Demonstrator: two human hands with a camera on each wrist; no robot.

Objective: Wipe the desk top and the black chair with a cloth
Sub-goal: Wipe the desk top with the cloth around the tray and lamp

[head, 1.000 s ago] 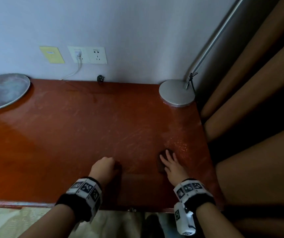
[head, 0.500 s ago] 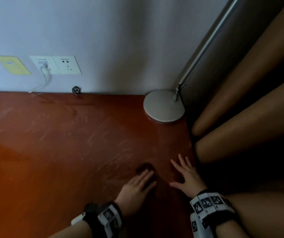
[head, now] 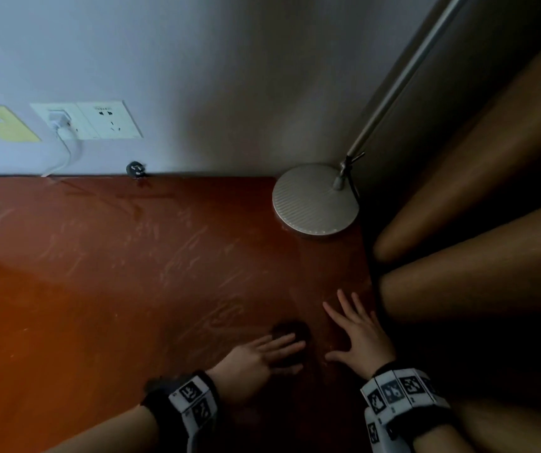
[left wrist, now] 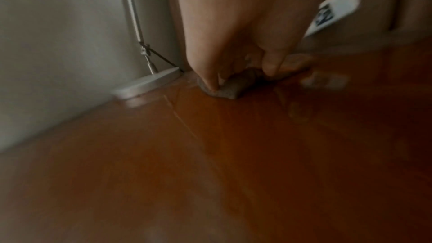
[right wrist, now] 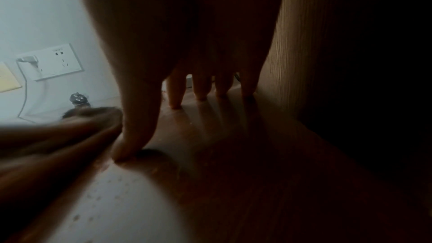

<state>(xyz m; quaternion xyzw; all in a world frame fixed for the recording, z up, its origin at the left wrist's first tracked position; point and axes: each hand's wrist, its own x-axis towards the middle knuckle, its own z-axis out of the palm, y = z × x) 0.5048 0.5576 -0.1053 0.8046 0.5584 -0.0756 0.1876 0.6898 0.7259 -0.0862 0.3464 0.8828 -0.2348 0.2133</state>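
head view: the reddish tabletop (head: 105, 289) is running back to a pale wall (head: 230, 76), where a double socket plate (head: 99, 120) is carrying one white plug (head: 60, 124) and a yellow panel (head: 1, 124) is sitting to its left. a small dark fitting (head: 136, 169) is sitting at the wall line. a round lamp base (head: 311, 204) is occupying the far right corner, its metal pole (head: 400, 80) leaning up to the right. brown curtain folds (head: 478, 223) are hanging close against the right edge of the tabletop.

the left hand (head: 256, 358) is lying with straight fingers (head: 282, 343) pressing flat on a small dark cloth (head: 292, 330), near the right front of the tabletop. the right hand (head: 360, 335) is resting just beside it, fingers spread wide, holding nothing, touching the wood next to the right edge and the curtain. the black chair is not showing.

left wrist view: blurred; fingertips (left wrist: 210, 80) are bearing down on the grey cloth.

open surface is stretching left and back from the hands; streaks are showing across it.
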